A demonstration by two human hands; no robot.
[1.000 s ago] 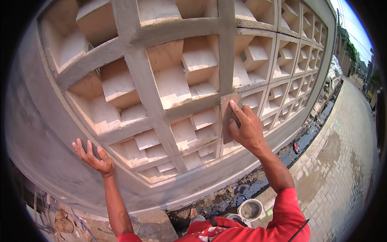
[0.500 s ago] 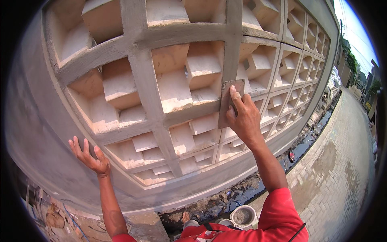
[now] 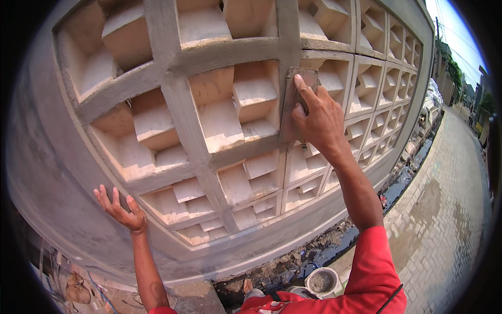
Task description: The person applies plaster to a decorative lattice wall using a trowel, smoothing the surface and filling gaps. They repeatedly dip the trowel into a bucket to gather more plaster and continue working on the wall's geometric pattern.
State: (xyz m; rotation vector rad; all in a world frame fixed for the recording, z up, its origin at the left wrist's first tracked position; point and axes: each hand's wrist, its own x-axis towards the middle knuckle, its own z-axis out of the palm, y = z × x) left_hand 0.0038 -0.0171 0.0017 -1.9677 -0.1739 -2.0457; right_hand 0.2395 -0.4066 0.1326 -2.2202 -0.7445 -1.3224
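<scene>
One straight forefinger (image 3: pixel 305 88) of the right hand (image 3: pixel 322 115), otherwise closed on the flat trowel (image 3: pixel 289 104), apparently presses it evenly against the vertical rib (image 3: pixel 288 44) between lattice blocks (image 3: pixel 256 89), while the spread left hand (image 3: pixel 123 210) hovers by the plastered border (image 3: pixel 68 152), perhaps for balance.

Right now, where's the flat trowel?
In the head view, above and right of centre, the flat trowel is in the right hand, against the block wall.
</scene>
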